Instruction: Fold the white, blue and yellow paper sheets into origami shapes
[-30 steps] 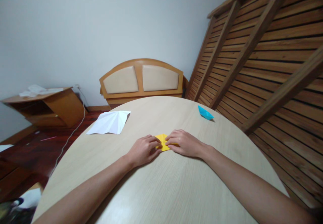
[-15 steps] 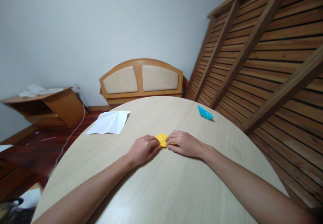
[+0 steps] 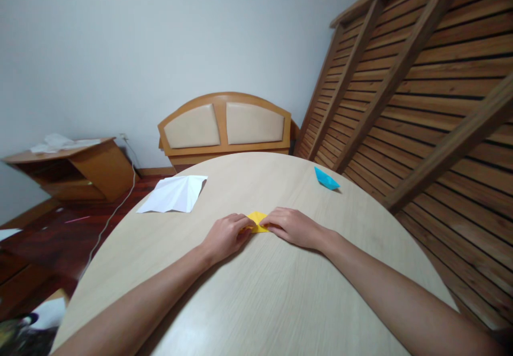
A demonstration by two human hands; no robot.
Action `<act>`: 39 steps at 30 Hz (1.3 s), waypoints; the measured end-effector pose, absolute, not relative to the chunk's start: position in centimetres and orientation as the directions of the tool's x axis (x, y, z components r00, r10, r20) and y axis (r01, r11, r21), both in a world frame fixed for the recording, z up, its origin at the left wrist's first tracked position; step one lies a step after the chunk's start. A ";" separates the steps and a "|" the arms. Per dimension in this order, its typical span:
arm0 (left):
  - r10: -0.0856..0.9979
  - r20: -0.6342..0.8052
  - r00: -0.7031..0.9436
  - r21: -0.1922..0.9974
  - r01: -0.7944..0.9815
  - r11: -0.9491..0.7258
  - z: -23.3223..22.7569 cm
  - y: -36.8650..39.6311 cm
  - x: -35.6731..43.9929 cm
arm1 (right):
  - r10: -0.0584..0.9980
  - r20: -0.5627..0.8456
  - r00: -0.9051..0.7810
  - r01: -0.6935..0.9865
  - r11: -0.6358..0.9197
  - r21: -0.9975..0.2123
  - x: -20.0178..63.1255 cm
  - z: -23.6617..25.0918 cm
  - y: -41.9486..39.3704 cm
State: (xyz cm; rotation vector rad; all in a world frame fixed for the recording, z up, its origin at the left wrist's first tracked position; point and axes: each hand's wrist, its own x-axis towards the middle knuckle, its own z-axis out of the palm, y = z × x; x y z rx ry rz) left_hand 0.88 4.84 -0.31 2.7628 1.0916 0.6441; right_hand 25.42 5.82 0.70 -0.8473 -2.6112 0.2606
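Note:
A folded piece of yellow paper (image 3: 258,219) lies on the round table, partly hidden under my fingers. My left hand (image 3: 230,234) is closed on its left side, fingertips pinching the paper near its front edge. From the other side my right hand (image 3: 294,226) grips it, thumb and fingers pressed together close to the middle. Farther back on the right rests a small blue folded paper boat (image 3: 326,178). A creased white sheet of paper (image 3: 174,194) is spread at the table's left edge.
The pale round table (image 3: 256,302) fills the front. Behind it stands a wooden headboard (image 3: 223,126) with two cream panels. A slatted wooden frame (image 3: 420,115) leans along the right. At the left are a low cabinet (image 3: 92,171) and a cable (image 3: 114,214) on the floor.
My right fingertips have shifted slightly left, toward the middle of the yellow paper. The left hand stays almost where it was, its fingers a little more bent. The boat and white sheet are unmoved.

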 end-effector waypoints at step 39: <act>0.621 0.329 0.712 0.160 0.606 -0.779 0.3 4.5 0.9 | 0.534 0.217 -0.817 0.418 0.808 -0.416 24.5 2.8 3.5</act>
